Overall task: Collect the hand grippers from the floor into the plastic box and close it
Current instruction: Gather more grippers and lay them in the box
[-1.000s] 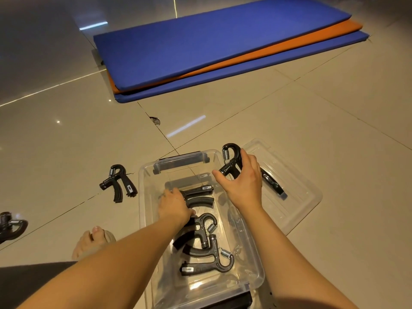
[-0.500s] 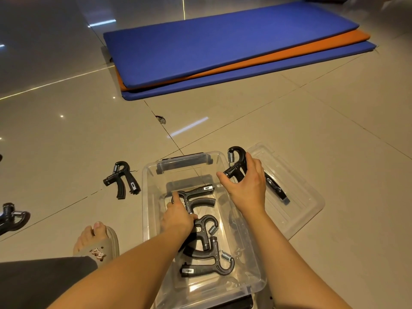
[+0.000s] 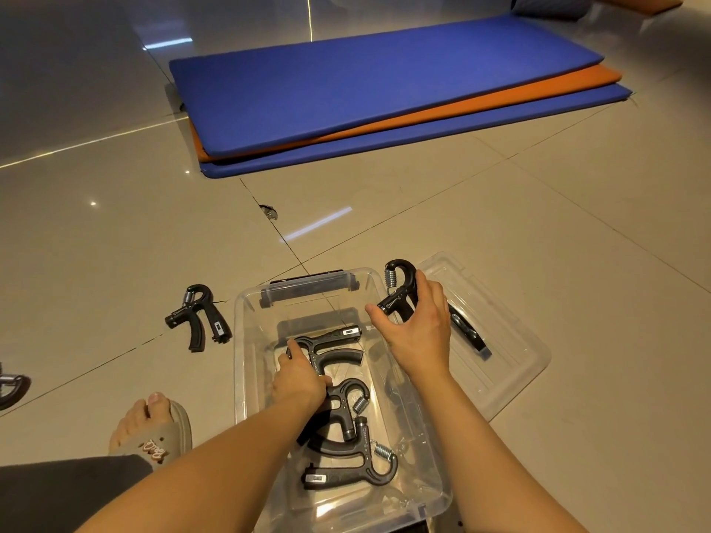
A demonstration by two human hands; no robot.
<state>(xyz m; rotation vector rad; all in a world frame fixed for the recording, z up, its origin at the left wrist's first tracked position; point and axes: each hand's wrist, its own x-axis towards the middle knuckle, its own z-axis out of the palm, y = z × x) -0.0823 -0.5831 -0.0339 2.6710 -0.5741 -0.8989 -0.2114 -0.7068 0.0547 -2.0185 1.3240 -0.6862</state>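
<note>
Right hand (image 3: 419, 332) grasps a hand gripper (image 3: 400, 292) over the clear box's (image 3: 246, 378) far right rim. Left hand (image 3: 300, 380), inside the box, fingers closed on another gripper (image 3: 331, 350). Two more lie nearer. One floor gripper (image 3: 198, 315) sits left; lid (image 3: 511, 363) right.

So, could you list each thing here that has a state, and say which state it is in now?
Box: open, three grippers inside.
Lid: off, on the floor right of the box.
Left hand: in the box, on the far gripper.
Right hand: holds a gripper over the box's right rim.
Floor gripper: loose, left of the box.
Edge gripper: on the floor, cut off by the frame.
</note>
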